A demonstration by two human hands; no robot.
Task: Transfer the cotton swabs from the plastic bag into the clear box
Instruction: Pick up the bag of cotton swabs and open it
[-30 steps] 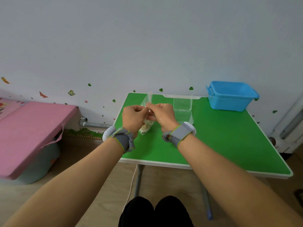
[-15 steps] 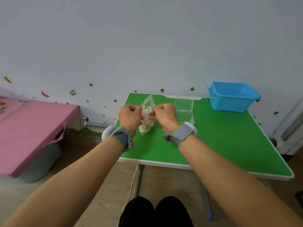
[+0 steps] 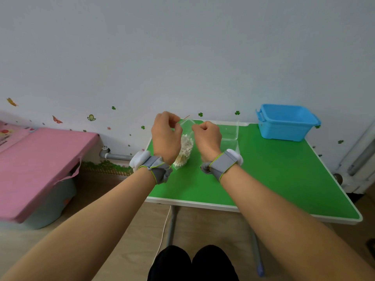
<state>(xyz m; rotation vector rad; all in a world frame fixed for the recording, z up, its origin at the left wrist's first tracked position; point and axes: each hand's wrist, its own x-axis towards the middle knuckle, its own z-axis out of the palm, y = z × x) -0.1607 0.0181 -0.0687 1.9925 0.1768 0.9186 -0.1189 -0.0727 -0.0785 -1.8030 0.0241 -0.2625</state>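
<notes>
My left hand [image 3: 166, 136] pinches one side of the mouth of a single plastic bag [image 3: 185, 142], fingers curled closed on the film. My right hand [image 3: 207, 137], closed in a loose fist, pinches the opposite side of the same mouth. Between the two hands the bag hangs upright, raised above the green tabletop [image 3: 263, 175]. Inside it sits one dense bundle of cotton swabs [image 3: 185, 150], white tips up, too many to count. Each of my two wrists wears a grey strap with a white block. Just right of my right hand stands one clear box [image 3: 230, 132] on the tabletop, its lid raised behind it. Farther right, at the back corner, sits one blue bin [image 3: 286, 122]. Off to the left is one pink-topped container [image 3: 40, 165] on the floor.
</notes>
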